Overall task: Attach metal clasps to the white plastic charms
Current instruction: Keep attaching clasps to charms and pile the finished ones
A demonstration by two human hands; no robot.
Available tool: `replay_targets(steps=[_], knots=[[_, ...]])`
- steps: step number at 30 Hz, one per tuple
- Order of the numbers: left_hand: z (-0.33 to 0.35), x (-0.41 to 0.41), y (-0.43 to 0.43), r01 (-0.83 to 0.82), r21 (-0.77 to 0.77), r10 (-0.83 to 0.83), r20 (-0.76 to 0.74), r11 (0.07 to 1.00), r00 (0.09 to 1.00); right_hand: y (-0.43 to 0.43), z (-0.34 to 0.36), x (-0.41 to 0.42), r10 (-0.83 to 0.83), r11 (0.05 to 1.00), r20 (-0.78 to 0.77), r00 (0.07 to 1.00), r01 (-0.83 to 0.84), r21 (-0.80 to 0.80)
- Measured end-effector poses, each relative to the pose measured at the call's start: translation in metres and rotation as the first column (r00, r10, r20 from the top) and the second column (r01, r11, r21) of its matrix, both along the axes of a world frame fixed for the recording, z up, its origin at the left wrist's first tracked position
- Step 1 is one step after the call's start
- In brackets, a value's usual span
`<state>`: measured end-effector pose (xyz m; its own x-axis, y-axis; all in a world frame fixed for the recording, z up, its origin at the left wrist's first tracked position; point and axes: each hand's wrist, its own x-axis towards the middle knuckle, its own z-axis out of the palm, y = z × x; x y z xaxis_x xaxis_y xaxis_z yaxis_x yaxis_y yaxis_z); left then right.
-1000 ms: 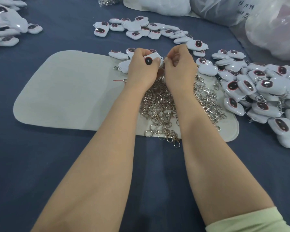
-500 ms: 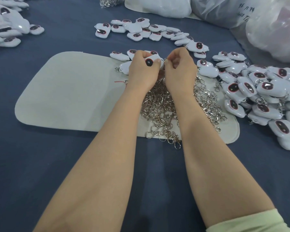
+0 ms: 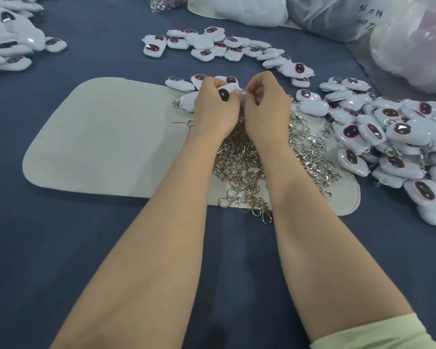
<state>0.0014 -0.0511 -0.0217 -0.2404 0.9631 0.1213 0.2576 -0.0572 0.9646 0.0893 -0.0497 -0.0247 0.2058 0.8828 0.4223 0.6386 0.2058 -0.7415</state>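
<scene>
My left hand (image 3: pixel 215 107) grips a white plastic charm (image 3: pixel 227 91) with a dark oval window, held up above the pale mat (image 3: pixel 106 139). Right beside it, my right hand (image 3: pixel 267 102) has its fingers curled and pinches a small metal clasp at the charm's edge; the clasp itself is mostly hidden by the fingertips. Under both wrists lies a heap of silver metal clasps (image 3: pixel 249 170) on the mat.
A big pile of white charms (image 3: pixel 393 137) lies at the right, a row of charms (image 3: pixel 212 46) at the back, another pile (image 3: pixel 8 44) at far left. Plastic bags (image 3: pixel 363 18) fill the back right. A red thread (image 3: pixel 184 124) lies on the mat. Blue cloth covers the table.
Both hands have stayed together over the clasp heap, with only small finger movements at the charm's edge. The view has shifted slightly.
</scene>
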Motion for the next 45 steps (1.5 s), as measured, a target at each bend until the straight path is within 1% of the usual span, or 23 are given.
replay_targets(steps=[5,7,8,10,12,13,14,18,22,25,26,28,31,33,34,36,38,39,40,42,45], knots=[[0.001,-0.003,0.0,0.011,0.034,-0.01,-0.021,0.999,1.0,-0.001,0.001,0.0,0.027,1.0,0.083,0.996,-0.026,-0.01],[0.003,-0.004,-0.001,0.02,0.05,-0.02,-0.001,0.999,1.0,-0.002,0.001,-0.001,0.044,0.999,0.047,0.998,-0.044,-0.001],[0.004,-0.004,-0.001,0.029,0.052,-0.031,0.045,0.998,0.999,-0.003,0.002,-0.001,0.051,0.999,0.009,0.999,-0.051,0.005],[0.007,-0.005,-0.003,0.046,0.036,-0.053,0.211,0.998,0.976,-0.003,0.004,-0.001,0.071,0.997,-0.081,0.994,-0.072,-0.002],[0.01,-0.005,-0.004,0.059,-0.001,-0.053,0.423,0.998,0.905,-0.002,0.006,0.0,0.089,0.994,-0.133,0.987,-0.096,-0.043],[0.011,-0.005,-0.004,0.075,-0.024,-0.053,0.505,0.997,0.862,-0.001,0.007,0.0,0.1,0.991,-0.147,0.984,-0.111,-0.068],[0.012,-0.005,-0.004,0.093,-0.05,-0.05,0.55,0.994,0.834,-0.001,0.007,0.0,0.115,0.988,-0.171,0.979,-0.131,-0.087],[0.015,-0.005,-0.003,0.109,-0.139,0.005,0.639,0.984,0.769,-0.003,0.008,-0.001,0.153,0.975,-0.275,0.949,-0.19,-0.112],[0.017,-0.006,-0.004,0.111,-0.178,0.068,0.768,0.978,0.636,-0.004,0.009,-0.003,0.171,0.974,-0.324,0.931,-0.21,-0.088],[0.018,-0.01,-0.005,0.113,-0.181,0.091,0.832,0.977,0.547,-0.004,0.011,-0.004,0.175,0.975,-0.357,0.917,-0.211,-0.064],[0.018,-0.011,-0.005,0.119,-0.177,0.087,0.84,0.977,0.536,-0.004,0.011,-0.003,0.176,0.976,-0.372,0.911,-0.211,-0.056],[0.017,-0.011,-0.005,0.139,-0.176,0.074,0.838,0.974,0.541,-0.004,0.011,-0.003,0.18,0.976,-0.399,0.899,-0.215,-0.043],[0.017,-0.01,-0.004,0.143,-0.199,0.084,0.817,0.97,0.57,-0.004,0.012,-0.004,0.177,0.978,-0.399,0.9,-0.206,-0.031],[0.017,-0.01,-0.004,0.123,-0.213,0.1,0.8,0.969,0.592,-0.005,0.012,-0.004,0.158,0.983,-0.354,0.922,-0.18,-0.03],[0.017,-0.01,-0.004,0.107,-0.214,0.104,0.78,0.971,0.617,-0.005,0.013,-0.004,0.149,0.986,-0.321,0.935,-0.166,-0.029],[0.016,-0.009,-0.002,0.043,-0.181,0.095,0.686,0.983,0.722,-0.004,0.013,-0.004,0.135,0.989,-0.243,0.961,-0.147,-0.03],[0.012,-0.009,-0.001,-0.051,-0.094,0.092,0.494,0.994,0.864,-0.003,0.012,-0.004,0.114,0.992,-0.151,0.982,-0.12,-0.034],[0.011,-0.008,-0.001,-0.088,-0.021,0.09,0.376,0.996,0.922,-0.003,0.012,-0.003,0.099,0.994,-0.108,0.989,-0.103,-0.033],[0.011,-0.008,-0.002,-0.102,0.063,0.081,0.264,0.993,0.961,-0.003,0.012,-0.002,0.088,0.995,-0.071,0.994,-0.09,-0.031],[0.011,-0.007,-0.006,-0.065,0.214,0.05,0.072,0.975,0.996,-0.002,0.012,-0.001,0.078,0.997,-0.002,0.997,-0.078,-0.025],[0.007,-0.007,-0.005,0.025,0.317,0.018,-0.133,0.948,0.991,-0.002,0.011,-0.001,0.091,0.995,0.108,0.99,-0.087,-0.038]])
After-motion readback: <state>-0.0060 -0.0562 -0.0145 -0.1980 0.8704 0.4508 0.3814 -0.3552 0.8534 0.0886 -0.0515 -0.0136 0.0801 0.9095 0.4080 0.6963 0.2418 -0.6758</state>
